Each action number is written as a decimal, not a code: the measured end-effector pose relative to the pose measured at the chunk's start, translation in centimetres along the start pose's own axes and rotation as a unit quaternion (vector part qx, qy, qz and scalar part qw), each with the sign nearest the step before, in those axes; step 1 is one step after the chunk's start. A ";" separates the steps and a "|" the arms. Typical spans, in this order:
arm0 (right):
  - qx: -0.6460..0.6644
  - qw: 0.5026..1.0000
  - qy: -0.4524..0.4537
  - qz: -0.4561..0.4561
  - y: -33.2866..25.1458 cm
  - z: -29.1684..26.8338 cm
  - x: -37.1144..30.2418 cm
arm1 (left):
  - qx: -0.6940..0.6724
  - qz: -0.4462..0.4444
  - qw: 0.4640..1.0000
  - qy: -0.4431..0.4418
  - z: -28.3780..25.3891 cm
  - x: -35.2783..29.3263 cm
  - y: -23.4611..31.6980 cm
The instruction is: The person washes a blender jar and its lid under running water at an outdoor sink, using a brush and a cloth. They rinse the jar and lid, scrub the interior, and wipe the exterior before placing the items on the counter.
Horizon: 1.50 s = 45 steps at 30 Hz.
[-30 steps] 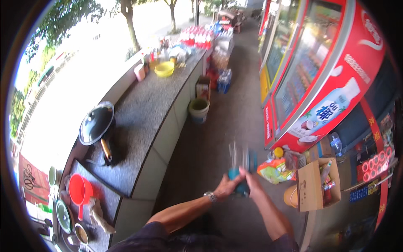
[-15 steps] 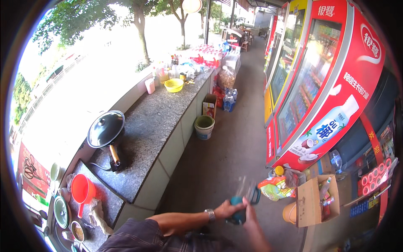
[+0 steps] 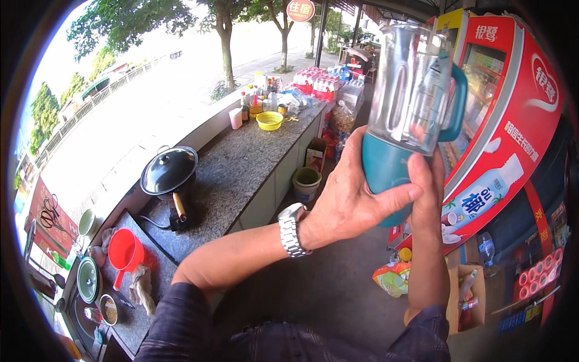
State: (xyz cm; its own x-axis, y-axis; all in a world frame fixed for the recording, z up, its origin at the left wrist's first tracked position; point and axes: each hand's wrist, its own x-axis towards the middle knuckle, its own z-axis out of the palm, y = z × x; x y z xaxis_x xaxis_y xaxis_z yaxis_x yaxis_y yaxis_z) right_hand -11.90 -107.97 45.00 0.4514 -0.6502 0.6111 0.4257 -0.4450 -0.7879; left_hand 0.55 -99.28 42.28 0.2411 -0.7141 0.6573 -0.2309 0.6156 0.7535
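Observation:
A blender jug with a clear ribbed jar, a teal base and a teal side handle is held upright, slightly tilted, in front of me at the right. My left hand, with a metal watch on its wrist, is wrapped round the teal base from the left. From the right my right hand grips the same base, its thumb beside my left thumb. Through the jar's wall I see no contents. The fingers behind the base are mostly hidden.
Along the left runs a granite counter carrying a lidded black wok, a yellow basket and bottles. Nearer are a red dipper and bowls. A bucket stands below. Red drink fridges and a cardboard box are right.
Both hands have raised the blender jug from low by my waist up toward my face, so it looks much larger. The view has shifted slightly.

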 end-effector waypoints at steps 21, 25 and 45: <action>0.167 0.826 0.233 0.485 19.4 -8.5 -32.0 | -0.076 -0.568 0.800 -0.179 7.6 -23.3 -19.1; 0.201 0.887 0.168 0.381 14.2 -6.1 -23.9 | -0.045 -0.373 0.916 -0.138 5.1 -17.6 -12.4; 0.053 0.728 0.186 0.657 21.4 -3.3 -26.1 | -0.203 -0.546 0.813 0.015 5.5 -29.1 -21.5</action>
State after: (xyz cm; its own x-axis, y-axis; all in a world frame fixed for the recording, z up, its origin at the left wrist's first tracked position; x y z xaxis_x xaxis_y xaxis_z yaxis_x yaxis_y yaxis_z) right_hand -17.11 -102.56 11.96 0.2889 -0.6016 -0.7448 -0.1152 0.7504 -0.6508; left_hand -6.67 -93.61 6.88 0.1186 -0.9036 -0.4115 0.4648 -0.3157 0.8272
